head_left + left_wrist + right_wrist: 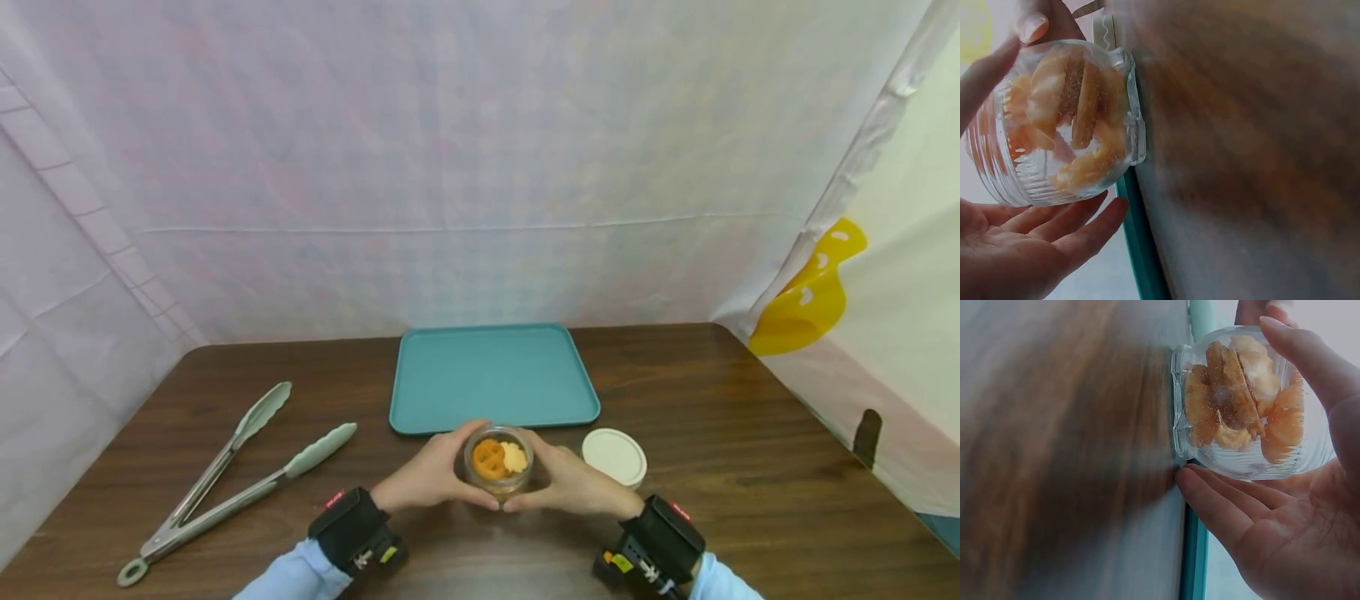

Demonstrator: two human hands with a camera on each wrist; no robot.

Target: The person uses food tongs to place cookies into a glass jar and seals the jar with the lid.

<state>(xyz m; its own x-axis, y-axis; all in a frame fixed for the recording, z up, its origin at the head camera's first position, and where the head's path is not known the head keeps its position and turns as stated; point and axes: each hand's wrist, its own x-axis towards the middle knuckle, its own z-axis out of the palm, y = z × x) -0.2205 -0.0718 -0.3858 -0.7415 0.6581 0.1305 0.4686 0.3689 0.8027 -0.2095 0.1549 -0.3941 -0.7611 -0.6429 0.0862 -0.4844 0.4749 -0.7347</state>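
Between my two hands stands an uncovered clear glass jar (pixel 1005 172), upright at the front middle of the table. Through its glass show several snack pieces; an orange wheel-shaped one (pixel 489 459) and a pale yellow one (pixel 513 457) lie on top. My left hand (pixel 435 475) curls its thumb and fingers round the jar's left side. From the right, my right hand (pixel 570 482) grips it the same way, the thumbs nearly meeting in front. Whether the base touches the table, I cannot tell. A round white lid (pixel 614 457) lies beside my right hand.
Behind the jar lies a teal tray (pixel 491 379) with a raised rim. Metal tongs (pixel 225 492) with pale green tips lie spread at the left of the brown table (pixel 750 500). A yellow cut-out shape (pixel 806 308) hangs at the right by the cloth backdrop.
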